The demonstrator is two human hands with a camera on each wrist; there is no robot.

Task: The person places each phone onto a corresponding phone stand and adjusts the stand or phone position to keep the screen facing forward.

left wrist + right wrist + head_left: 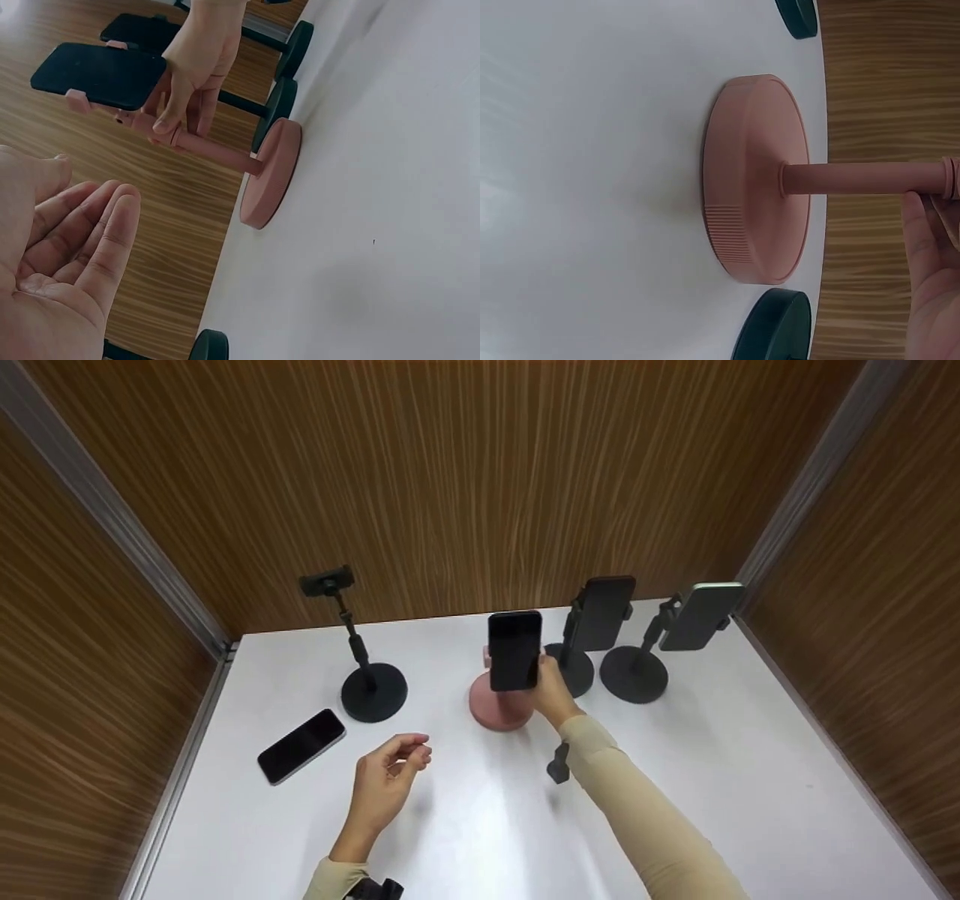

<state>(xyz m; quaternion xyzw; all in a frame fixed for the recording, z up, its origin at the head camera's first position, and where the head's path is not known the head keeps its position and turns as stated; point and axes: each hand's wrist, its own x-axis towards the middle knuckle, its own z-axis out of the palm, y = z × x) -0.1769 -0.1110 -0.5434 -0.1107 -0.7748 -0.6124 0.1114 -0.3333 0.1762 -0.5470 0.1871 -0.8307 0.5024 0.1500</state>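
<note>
A pink phone stand (501, 709) stands upright on the white table, its round base flat on the surface. Clamped in its holder is a dark-screened phone (514, 651). My right hand (553, 691) grips the stand's pole just below the phone; in the left wrist view, thumb and fingers (176, 105) lie around the pink pole. Only part of that hand shows at the right edge of the right wrist view. My left hand (382, 784) hovers to the left and nearer me, fingers loosely bent, holding nothing.
A loose phone (302, 746) lies face up at the left. Near it stands a black stand (373, 692) with no phone in its holder. On the right, two black stands hold a dark phone (604, 613) and a pale-edged phone (703, 617). Wood-patterned walls (480, 487) enclose the table.
</note>
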